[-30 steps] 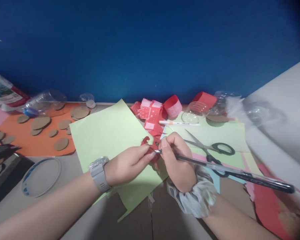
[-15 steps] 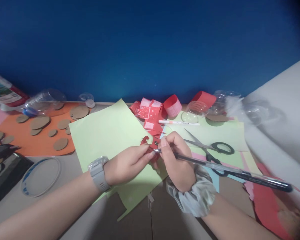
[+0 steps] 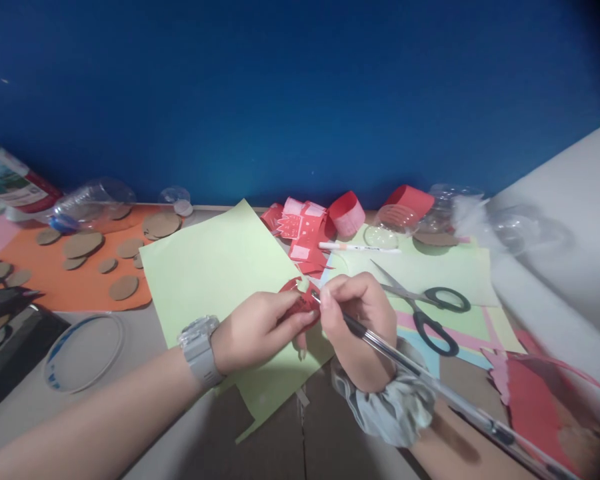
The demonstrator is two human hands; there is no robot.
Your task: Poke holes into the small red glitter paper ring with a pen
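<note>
My left hand (image 3: 260,330), with a grey watch at the wrist, pinches a small red paper piece (image 3: 303,297) over a light green sheet (image 3: 215,267). In my right hand (image 3: 360,327), a clear-barrelled pen (image 3: 405,363) is held with its tip at the red piece. Dark marks show on that piece, and a light green bit is at its upper edge. A grey scrunchie is around my right wrist. Black-handled scissors (image 3: 420,303) lie spread apart to the right of my right hand.
Cardboard discs (image 3: 83,245) lie on orange paper (image 3: 45,287) at the left, near a clear ring (image 3: 83,353). Behind the hands are red paper pieces (image 3: 305,230) and a white marker (image 3: 357,247). Clear plastic containers (image 3: 393,220) stand by the blue wall (image 3: 290,100).
The pen has swung to a steeper slant, its back end now lower. My right hand has shifted slightly down and right. The red piece is turned, showing more of its face.
</note>
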